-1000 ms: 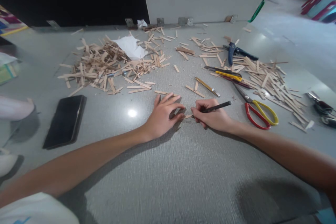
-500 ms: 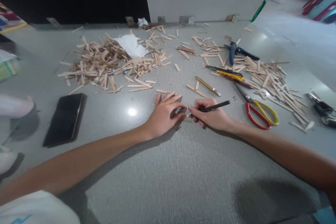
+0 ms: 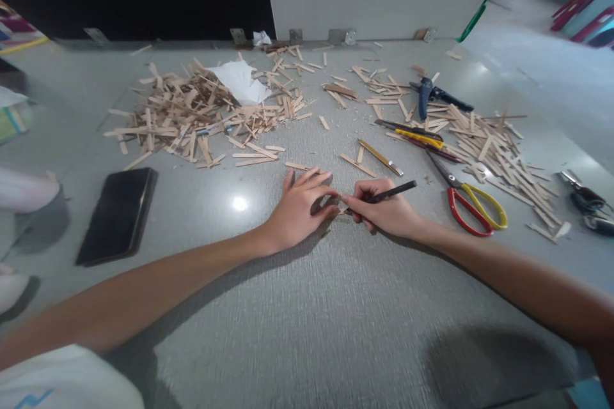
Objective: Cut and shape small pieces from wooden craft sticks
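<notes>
My left hand (image 3: 303, 211) rests on the grey surface, thumb and forefinger pinching a small piece of wooden stick (image 3: 341, 209), while the other fingers spread out flat. Close against it, my right hand (image 3: 378, 204) grips a slim black pen (image 3: 396, 192), held as for writing and slanting up to the right. The pen's tip meets the wood piece between the two hands, mostly covered by fingers. Just beyond the hands lie a flat wooden stick (image 3: 359, 165) and a yellow-brown slim cutter (image 3: 381, 157).
A large heap of wooden sticks (image 3: 167, 118) with white paper (image 3: 242, 81) lies back left; more sticks (image 3: 499, 153) spread at right. Red-and-yellow-handled scissors (image 3: 470, 208), a yellow cutter (image 3: 419, 138) and dark pliers (image 3: 425, 99) are on the right. A phone (image 3: 118, 216) lies left, near another person's limb (image 3: 26, 190).
Both hands keep the same hold; the pen's rear end has dipped and shifted very slightly left. The whole view has moved a little.
</notes>
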Demonstrator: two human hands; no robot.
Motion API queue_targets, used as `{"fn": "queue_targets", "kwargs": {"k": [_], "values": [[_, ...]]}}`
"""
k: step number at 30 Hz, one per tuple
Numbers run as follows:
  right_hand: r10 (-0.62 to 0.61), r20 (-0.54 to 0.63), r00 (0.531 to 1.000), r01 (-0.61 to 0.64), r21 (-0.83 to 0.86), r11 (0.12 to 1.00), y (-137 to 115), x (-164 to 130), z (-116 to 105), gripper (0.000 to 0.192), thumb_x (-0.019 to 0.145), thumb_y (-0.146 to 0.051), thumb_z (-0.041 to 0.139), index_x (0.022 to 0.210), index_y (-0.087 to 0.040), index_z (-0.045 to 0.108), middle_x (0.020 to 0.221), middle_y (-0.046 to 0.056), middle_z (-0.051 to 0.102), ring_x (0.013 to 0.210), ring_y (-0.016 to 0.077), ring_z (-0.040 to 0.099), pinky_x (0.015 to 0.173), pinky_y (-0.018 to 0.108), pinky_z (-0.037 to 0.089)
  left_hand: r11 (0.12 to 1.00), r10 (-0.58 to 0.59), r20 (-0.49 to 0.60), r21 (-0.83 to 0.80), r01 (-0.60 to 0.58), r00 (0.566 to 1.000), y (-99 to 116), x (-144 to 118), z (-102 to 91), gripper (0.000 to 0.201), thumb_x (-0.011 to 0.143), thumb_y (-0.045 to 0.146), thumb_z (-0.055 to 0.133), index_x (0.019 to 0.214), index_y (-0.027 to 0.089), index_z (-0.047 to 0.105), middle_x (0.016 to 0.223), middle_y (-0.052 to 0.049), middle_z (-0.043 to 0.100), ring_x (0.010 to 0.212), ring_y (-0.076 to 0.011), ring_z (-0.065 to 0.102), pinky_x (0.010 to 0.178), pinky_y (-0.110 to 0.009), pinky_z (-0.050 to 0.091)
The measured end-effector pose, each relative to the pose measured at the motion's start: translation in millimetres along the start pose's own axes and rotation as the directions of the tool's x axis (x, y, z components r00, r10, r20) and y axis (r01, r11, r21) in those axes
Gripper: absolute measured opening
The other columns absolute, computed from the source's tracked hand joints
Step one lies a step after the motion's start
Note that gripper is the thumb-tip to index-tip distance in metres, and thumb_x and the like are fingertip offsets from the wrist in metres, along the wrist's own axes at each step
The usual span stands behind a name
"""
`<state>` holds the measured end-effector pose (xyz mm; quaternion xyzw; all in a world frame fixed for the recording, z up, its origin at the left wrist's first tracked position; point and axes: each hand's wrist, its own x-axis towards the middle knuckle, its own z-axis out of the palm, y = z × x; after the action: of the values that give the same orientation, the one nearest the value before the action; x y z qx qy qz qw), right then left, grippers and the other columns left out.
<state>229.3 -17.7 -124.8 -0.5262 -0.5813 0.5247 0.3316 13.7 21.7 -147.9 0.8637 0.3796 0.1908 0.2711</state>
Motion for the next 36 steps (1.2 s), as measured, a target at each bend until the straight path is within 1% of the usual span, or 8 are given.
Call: {"fn": "queue_targets", "kwargs": {"k": [5,12,18,23,26,30,36], "values": [[0.002,-0.007,1.0,-0.002,0.005,1.0,-0.3,-0.1,0.7,0.054,0.086,-0.062,0.081,0.063,-0.021,0.055,0.051,-0.003,0.061,0.035,0.0061,0.048,0.033,0.018,0.033,1.0,0.001,0.0,0.006,-0.001,1.0,0.0,0.0,0.1,0.02,0.104,0.033,0.073,0.122,0.026,0.077,0.16,-0.01,0.062,0.161,-0.0383,0.041,0.13,-0.078,0.015],[-0.006,-0.034,0.999,0.006,-0.008,1.0,-1.6,-0.8,1.8,0.056,0.082,-0.062,0.085,0.06,-0.021,0.053,0.049,-0.004,0.059,0.032,0.0054,0.045,0.031,0.018,0.029,1.0,-0.004,0.0,0.014,0.004,1.0,1.8,0.7,-0.2,0.02,0.102,0.03,0.076,0.121,0.024,0.078,0.159,-0.011,0.062,0.161,-0.038,0.041,0.131,-0.077,0.015],[-0.021,-0.033,0.999,0.021,-0.018,1.0,-0.9,-1.3,1.7,0.054,0.085,-0.059,0.083,0.06,-0.021,0.053,0.048,-0.004,0.057,0.033,0.0058,0.046,0.032,0.018,0.029,1.0,-0.003,0.005,0.015,0.003,1.0,2.2,-0.1,-0.9,0.02,0.103,0.032,0.075,0.121,0.023,0.077,0.16,-0.012,0.061,0.161,-0.038,0.04,0.131,-0.077,0.015],[-0.035,-0.025,0.999,0.034,-0.03,0.999,1.5,-0.7,0.7,0.048,0.09,-0.049,0.078,0.061,-0.022,0.052,0.05,-0.004,0.058,0.034,0.0057,0.047,0.033,0.018,0.03,1.0,-0.001,0.009,0.009,0.0,1.0,1.6,-0.1,-0.7,0.02,0.104,0.033,0.074,0.121,0.025,0.077,0.161,-0.011,0.061,0.161,-0.0376,0.04,0.13,-0.078,0.014],[-0.043,-0.028,0.999,0.042,-0.053,0.998,2.9,-0.1,0.2,0.046,0.091,-0.046,0.076,0.06,-0.022,0.051,0.05,-0.003,0.059,0.034,0.0059,0.048,0.033,0.018,0.031,1.0,0.0,0.008,0.008,0.0,1.0,1.4,0.3,-0.7,0.019,0.104,0.032,0.074,0.121,0.025,0.077,0.16,-0.011,0.061,0.161,-0.0375,0.04,0.13,-0.077,0.014],[-0.044,-0.033,0.998,0.042,-0.068,0.997,1.7,-0.3,0.0,0.049,0.091,-0.049,0.076,0.059,-0.022,0.051,0.05,-0.004,0.059,0.034,0.006,0.048,0.033,0.018,0.032,1.0,-0.005,0.007,0.009,0.005,1.0,1.7,0.4,-1.1,0.019,0.104,0.033,0.074,0.12,0.025,0.077,0.16,-0.011,0.061,0.161,-0.0376,0.041,0.13,-0.077,0.014],[-0.013,-0.021,1.0,0.013,-0.009,1.0,-1.4,-0.9,-1.2,0.054,0.089,-0.06,0.079,0.061,-0.022,0.052,0.052,-0.004,0.061,0.034,0.0064,0.049,0.033,0.019,0.035,1.0,-0.001,0.012,-0.002,0.001,1.0,0.7,-0.3,-1.5,0.02,0.104,0.036,0.073,0.121,0.026,0.077,0.161,-0.01,0.061,0.161,-0.0375,0.04,0.131,-0.077,0.014]]}}
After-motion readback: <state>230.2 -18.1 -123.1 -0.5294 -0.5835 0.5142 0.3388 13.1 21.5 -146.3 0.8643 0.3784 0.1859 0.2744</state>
